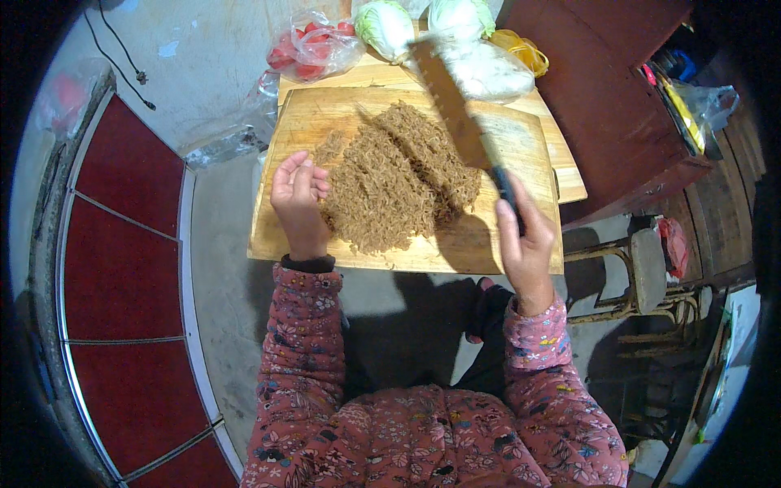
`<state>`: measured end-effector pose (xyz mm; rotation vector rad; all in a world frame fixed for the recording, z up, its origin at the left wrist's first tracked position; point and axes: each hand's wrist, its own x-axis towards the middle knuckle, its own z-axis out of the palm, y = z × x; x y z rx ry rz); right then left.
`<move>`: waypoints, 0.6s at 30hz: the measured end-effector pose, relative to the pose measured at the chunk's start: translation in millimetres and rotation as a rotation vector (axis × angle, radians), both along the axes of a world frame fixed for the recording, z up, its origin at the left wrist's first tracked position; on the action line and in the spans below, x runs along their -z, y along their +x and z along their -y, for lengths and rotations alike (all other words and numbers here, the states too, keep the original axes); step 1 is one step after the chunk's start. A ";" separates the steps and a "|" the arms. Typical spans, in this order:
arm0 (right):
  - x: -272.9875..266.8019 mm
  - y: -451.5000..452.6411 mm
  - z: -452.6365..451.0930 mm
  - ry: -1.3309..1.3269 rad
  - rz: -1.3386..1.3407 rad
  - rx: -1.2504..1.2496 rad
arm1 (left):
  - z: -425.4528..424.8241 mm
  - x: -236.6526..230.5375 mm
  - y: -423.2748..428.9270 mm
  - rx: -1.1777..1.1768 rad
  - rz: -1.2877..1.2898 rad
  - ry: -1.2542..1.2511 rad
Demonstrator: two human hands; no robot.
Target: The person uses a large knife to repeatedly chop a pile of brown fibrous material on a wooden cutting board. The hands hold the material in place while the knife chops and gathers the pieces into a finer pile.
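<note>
A heap of chopped brown noodle-like food [390,183] lies on a wooden cutting board [274,226], with a diagonal groove through its right part. My right hand [526,238] grips the dark handle of a cleaver [451,104], raised over the heap's right side and slightly blurred, its blade pointing up and left. At the heap's left edge is my left hand [299,183], fingers loosely curled and apart, with nothing held in them. A small separate clump of the same food lies just above its fingertips.
Behind the board are a bag of red items [314,49], napa cabbages [384,30], a clear bag with white contents [488,70] and a yellow mesh bag [521,52]. A dark red cabinet [586,97] stands right; a metal-framed chair [647,271] is lower right. Red panels [122,262] line the left.
</note>
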<state>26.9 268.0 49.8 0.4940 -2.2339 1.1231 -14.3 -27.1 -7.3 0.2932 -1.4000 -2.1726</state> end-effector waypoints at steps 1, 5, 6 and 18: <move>6.5 -5.8 3.9 0.072 -0.034 -0.037 | -0.2 -0.2 0.5 0.002 -0.002 0.001; 32.2 -15.0 15.8 0.255 0.181 0.027 | -2.9 -0.3 -0.2 -0.011 -0.020 0.000; 32.5 -14.7 12.9 0.228 0.189 0.007 | -3.4 0.0 0.6 -0.009 -0.013 -0.001; 24.7 11.0 -8.0 0.307 0.253 0.055 | -5.5 -1.5 -0.3 0.000 0.001 -0.004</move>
